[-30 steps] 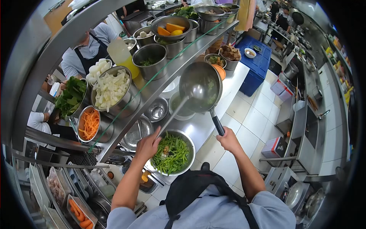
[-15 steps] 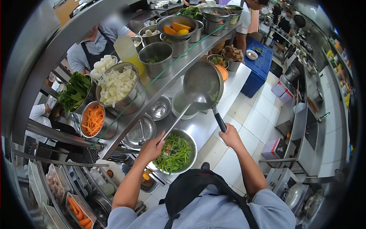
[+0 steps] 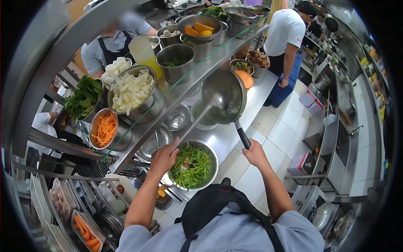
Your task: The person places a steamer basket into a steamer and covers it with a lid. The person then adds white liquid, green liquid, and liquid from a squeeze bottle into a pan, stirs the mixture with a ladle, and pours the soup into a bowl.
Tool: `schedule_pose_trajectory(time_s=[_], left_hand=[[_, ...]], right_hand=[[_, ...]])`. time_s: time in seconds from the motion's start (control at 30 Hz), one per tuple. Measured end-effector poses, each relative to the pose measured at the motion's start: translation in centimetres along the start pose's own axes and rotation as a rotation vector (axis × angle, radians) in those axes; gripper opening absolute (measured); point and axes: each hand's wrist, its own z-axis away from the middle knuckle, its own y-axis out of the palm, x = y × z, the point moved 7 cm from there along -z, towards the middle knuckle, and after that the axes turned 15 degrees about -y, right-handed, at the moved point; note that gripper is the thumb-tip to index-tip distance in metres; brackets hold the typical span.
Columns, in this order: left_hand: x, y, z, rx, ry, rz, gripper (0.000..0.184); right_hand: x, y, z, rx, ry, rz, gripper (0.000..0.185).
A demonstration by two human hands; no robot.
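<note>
My right hand (image 3: 255, 153) grips the black handle of a wok (image 3: 226, 86), which is tilted above a pale bowl (image 3: 200, 122) on the steel counter. My left hand (image 3: 163, 159) is closed around the long thin handle of a ladle (image 3: 194, 122). The ladle's head, smeared by motion, is inside the wok, where a few wet bits cling to the surface. Below and right of my left hand, a steel bowl (image 3: 215, 161) holds cut green vegetables (image 3: 193, 166) with a small brownish-white heap in the middle.
A steel shelf (image 3: 176, 94) crosses above the counter, carrying pots of chopped white vegetable (image 3: 132, 90), carrot strips (image 3: 105, 129) and leafy greens (image 3: 84, 97). One person (image 3: 285, 35) stands by a blue bin (image 3: 279, 90); another (image 3: 111, 46) stands behind the shelf.
The ladle has shifted slightly up inside the wok and is now blurred. The person by the blue bin has stepped into fuller view, one arm lowered in front of it.
</note>
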Motion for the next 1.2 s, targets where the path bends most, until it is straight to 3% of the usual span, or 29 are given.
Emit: schedule_pose_trajectory(time_s=[0.07, 0.3, 0.37, 0.5, 0.6, 0.77, 0.83, 0.97, 1.2], left_hand=[[-0.9, -0.1, -1.0, 0.030, -0.186, 0.037, 0.052], [0.2, 1.5, -0.6, 0.078, -0.171, 0.101, 0.051], [-1.0, 0.6, 0.9, 0.212, -0.262, 0.048, 0.051], [-0.4, -0.9, 2.7, 0.191, -0.247, -0.111, 0.051], [0.7, -2.2, 2.4, 0.046, -0.128, -0.183, 0.051], [-2.3, -1.7, 1.8, -0.010, -0.069, -0.081, 0.051], [-1.7, -1.0, 2.1, 0.011, -0.054, -0.226, 0.051], [2.0, -0.5, 1.3, -0.077, 0.014, -0.143, 0.052], [-0.6, 0.3, -0.6, 0.048, -0.166, 0.010, 0.053]], right_hand=[[0.6, 0.3, 0.4, -0.001, 0.009, 0.005, 0.018], [1.7, 0.9, 0.3, -0.030, -0.034, 0.025, 0.012], [2.1, 0.8, 0.0, -0.035, -0.022, 0.035, 0.012], [1.9, 0.3, -0.3, -0.045, -0.030, 0.064, 0.011], [2.2, -0.1, 0.0, -0.091, -0.046, 0.047, 0.011], [1.8, 0.1, -0.1, -0.056, -0.029, 0.060, 0.015], [1.8, -0.3, -0.2, -0.071, -0.041, 0.055, 0.019], [1.9, -0.6, 0.6, -0.061, -0.020, 0.033, 0.013], [0.7, 0.3, 0.5, -0.048, -0.062, 0.055, 0.019]])
